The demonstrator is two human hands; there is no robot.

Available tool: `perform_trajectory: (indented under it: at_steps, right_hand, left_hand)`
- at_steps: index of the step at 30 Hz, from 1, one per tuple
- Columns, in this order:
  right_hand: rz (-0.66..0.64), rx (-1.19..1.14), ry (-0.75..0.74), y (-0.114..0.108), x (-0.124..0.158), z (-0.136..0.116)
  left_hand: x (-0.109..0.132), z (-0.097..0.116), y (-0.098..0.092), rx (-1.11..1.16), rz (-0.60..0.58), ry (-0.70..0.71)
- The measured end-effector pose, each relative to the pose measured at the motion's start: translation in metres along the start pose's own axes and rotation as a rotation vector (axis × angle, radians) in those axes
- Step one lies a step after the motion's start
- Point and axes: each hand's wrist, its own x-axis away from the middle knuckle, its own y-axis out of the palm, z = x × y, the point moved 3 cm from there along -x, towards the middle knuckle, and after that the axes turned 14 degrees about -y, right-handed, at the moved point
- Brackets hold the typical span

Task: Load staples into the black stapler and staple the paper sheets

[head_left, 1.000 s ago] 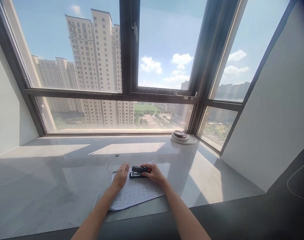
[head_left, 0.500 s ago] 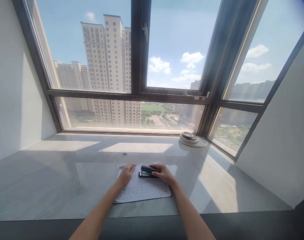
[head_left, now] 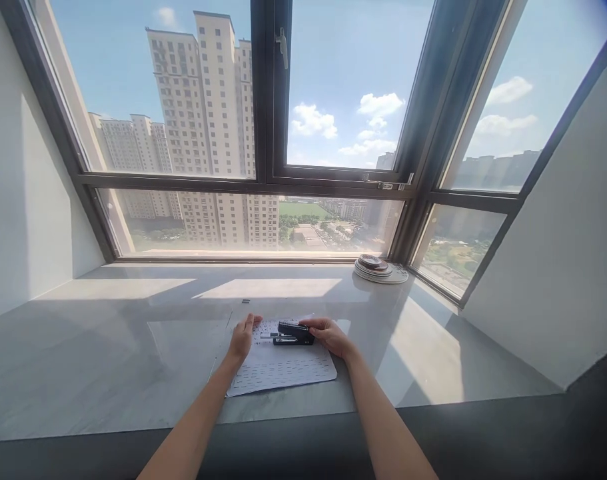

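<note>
A black stapler (head_left: 297, 335) lies level over the sheets of paper (head_left: 283, 375), its top part lifted from the base at the left. From its left end a pale metal strip, which looks like the staple tray, sticks out. My right hand (head_left: 330, 335) is closed round the stapler's right end. To the left of the stapler, at the paper's left edge, my left hand (head_left: 242, 339) is apart from it, with fingers stretched forward and nothing seen in them. The papers carry rows of dark marks. Beyond the left hand lie small dark strips (head_left: 246, 301), perhaps staples.
The papers rest on a wide grey stone sill (head_left: 108, 373) with a front edge near me. A stack of plates (head_left: 378, 270) stands at the back right by the window frame (head_left: 233, 184). Thin lines, perhaps slim sticks, lie left of the papers.
The pale metal strip now protrudes from the stapler's left end. My left hand has shifted left, away from the stapler, and its fingers have straightened. The right hand keeps its hold.
</note>
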Motion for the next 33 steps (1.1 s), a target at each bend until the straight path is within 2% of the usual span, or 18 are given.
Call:
perform_trajectory:
  at_steps: [4,10,12,15,18,20,22,25,28,33]
  right_hand:
    - [-0.008,0.071,-0.056,0.008,0.001,-0.011]
    - [-0.087,0.575,-0.212,0.025,0.000,-0.023]
    - [-0.047,0.689,-0.245,0.027,0.001,-0.020]
    - [0.087,0.791,-0.333,0.027,0.002,-0.017]
    - [0.160,0.871,-0.479,0.031,0.001,-0.019]
    - [0.083,0.926,-0.623,0.038,0.000,-0.022]
    - [-0.039,0.996,-0.753,0.047,0.000,-0.025]
    - [-0.192,1.121,-0.843,0.058,0.001,-0.025]
    - [-0.284,1.220,-0.875,0.066,0.003,-0.025]
    - [-0.289,1.268,-0.890,0.068,0.005,-0.026]
  left_hand:
    - [0.001,0.003,0.001,0.061,-0.007,-0.011]
    - [0.006,0.008,-0.002,0.143,-0.072,-0.046]
    - [0.008,0.010,-0.004,0.257,-0.100,-0.040]
    - [0.010,0.013,-0.007,0.457,-0.156,-0.075]
    - [0.014,0.016,-0.004,0.611,-0.343,-0.243]
    - [0.018,0.018,-0.001,0.689,-0.504,-0.376]
    - [0.020,0.018,0.001,0.740,-0.593,-0.470]
    - [0.020,0.015,0.000,0.767,-0.591,-0.515]
    - [0.018,0.012,0.001,0.778,-0.602,-0.491]
    - [0.020,0.012,0.002,0.732,-0.603,-0.442]
